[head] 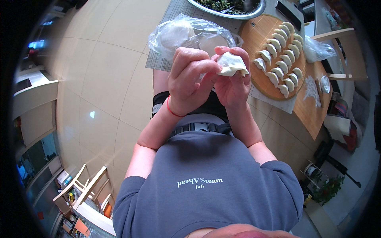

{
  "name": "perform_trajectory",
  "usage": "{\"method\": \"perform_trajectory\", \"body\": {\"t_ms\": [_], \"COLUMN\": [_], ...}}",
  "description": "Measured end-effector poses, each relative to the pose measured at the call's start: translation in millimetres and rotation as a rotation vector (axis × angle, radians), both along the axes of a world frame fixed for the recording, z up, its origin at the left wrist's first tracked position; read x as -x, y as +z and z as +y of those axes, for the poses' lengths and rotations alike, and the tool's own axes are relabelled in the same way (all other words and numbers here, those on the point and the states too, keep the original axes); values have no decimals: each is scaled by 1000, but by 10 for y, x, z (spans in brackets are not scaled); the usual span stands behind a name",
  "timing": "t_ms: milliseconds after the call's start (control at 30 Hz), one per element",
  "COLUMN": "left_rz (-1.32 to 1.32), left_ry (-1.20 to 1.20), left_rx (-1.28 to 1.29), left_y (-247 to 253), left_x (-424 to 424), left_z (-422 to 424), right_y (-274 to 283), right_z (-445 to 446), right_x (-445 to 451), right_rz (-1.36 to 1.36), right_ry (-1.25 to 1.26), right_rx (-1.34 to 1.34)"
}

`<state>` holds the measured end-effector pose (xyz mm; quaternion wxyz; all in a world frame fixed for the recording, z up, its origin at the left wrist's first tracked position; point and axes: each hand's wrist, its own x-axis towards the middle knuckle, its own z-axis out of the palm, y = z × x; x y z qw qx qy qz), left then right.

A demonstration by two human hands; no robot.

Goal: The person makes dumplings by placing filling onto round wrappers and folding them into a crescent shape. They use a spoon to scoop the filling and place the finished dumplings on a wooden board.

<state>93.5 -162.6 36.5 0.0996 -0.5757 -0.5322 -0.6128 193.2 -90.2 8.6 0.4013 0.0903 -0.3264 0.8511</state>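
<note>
In front of my chest, above my lap, I hold a folded dumpling (pixel 231 64) of pale dough between both hands. My left hand (pixel 190 74), with a red cord at the wrist, pinches the dumpling's near left edge between thumb and fingers. Fingers of my right hand (pixel 235 86) wrap around its far and right sides, with the thumb beneath its lower edge. Part of the pressed rim shows ruffled at the right. Just beyond my hands lies a clear plastic bag (pixel 220 28) with stacks of round dough wrappers (pixel 177 34) inside.
A round wooden board (pixel 250 32) at the right carries rows of finished dumplings (pixel 279 38). Behind the bag stands a metal bowl (pixel 262 9) of chopped green filling, beside a black phone (pixel 288 15). A rolling pin (pixel 319 92) lies on the floured wooden table (pixel 312 119).
</note>
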Motion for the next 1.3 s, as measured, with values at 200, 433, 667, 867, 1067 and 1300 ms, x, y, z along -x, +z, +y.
{"method": "perform_trajectory", "body": {"t_ms": [200,433,667,867,1067,1300], "left_rz": [-51,8,43,-356,-454,-373], "left_ry": [-6,41,64,-197,-355,-378], "left_rx": [12,67,-3,8,319,202], "left_y": [-39,-1,-28,-41,-29,-75], "left_x": [-20,-4,22,-91,-67,-15], "left_z": [47,24,66,159,-6,42], "right_y": [16,17,19,-2,-86,165], "right_z": [-15,-43,-52,-33,133,353], "right_x": [-6,-9,-6,-17,24,-64], "right_rz": [-87,-139,-214,-257,-414,-422], "right_ry": [-24,-17,-50,-189,-544,-644], "right_rx": [31,19,-48,-145,-615,-1049]}}
